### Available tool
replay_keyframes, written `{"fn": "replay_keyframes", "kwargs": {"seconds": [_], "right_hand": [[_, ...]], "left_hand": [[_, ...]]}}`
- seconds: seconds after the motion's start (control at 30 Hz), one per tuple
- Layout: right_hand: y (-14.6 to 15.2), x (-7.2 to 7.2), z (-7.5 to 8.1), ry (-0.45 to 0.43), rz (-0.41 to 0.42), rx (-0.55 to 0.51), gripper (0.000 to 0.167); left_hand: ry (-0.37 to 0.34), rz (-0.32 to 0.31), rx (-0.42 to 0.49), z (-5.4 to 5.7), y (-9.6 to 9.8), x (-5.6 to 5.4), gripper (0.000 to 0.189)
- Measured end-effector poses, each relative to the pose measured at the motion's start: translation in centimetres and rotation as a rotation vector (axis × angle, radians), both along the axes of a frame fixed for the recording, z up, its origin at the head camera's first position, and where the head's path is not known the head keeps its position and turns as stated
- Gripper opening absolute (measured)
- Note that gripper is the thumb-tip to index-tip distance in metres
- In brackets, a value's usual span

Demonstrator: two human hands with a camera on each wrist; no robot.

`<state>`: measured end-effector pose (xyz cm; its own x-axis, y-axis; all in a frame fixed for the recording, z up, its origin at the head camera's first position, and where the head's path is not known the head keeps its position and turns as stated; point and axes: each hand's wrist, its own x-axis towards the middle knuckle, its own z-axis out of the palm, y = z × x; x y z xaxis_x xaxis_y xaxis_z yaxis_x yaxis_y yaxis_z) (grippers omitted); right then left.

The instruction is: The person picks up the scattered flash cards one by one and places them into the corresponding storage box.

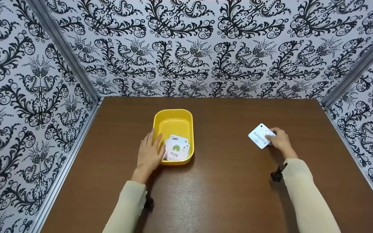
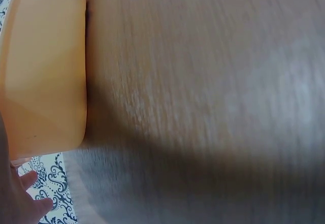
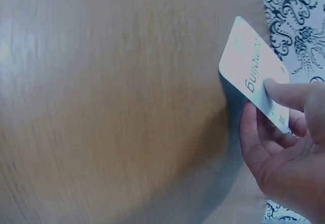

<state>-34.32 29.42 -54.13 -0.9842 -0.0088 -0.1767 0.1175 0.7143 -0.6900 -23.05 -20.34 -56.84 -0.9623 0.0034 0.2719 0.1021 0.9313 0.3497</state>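
Observation:
A white flash card [image 1: 259, 136] is pinched by my right hand [image 1: 279, 139], thumb on top and fingers beneath. In the right wrist view the card [image 3: 252, 69] tilts above the table, its printed word ending in "ling". My left hand [image 1: 149, 152] lies with spread fingers at the left rim of the yellow tray [image 1: 173, 113], the thumb over the edge near the cards. Inside the tray's near half is a frog card [image 1: 177, 149], overlapping another card [image 1: 177, 138] with a red picture. The left wrist view shows the tray's outer wall [image 2: 45, 71] and part of the hand [image 2: 23, 198].
The brown wooden table [image 1: 225, 194] carries the tray left of its middle. Patterned walls [image 1: 186, 48] enclose the back and both sides, with grey metal strips at the corners. A dark wrist device [image 1: 277, 174] sits under the right cuff.

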Motion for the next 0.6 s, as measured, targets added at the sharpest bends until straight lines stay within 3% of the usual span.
{"fn": "replay_keyframes", "kwargs": {"seconds": [0.23,0.6], "right_hand": [[-1.8,-0.1,0.8,-0.035,-0.043,-0.201,0.044],[-5.6,0.1,1.5,0.025,0.014,-0.285,0.038]], "left_hand": [[0.028,0.001,0.007,0.2,-0.1,-0.1,0.049],[-0.016,0.002,0.006,-0.1,0.0,-0.1,0.052]]}}
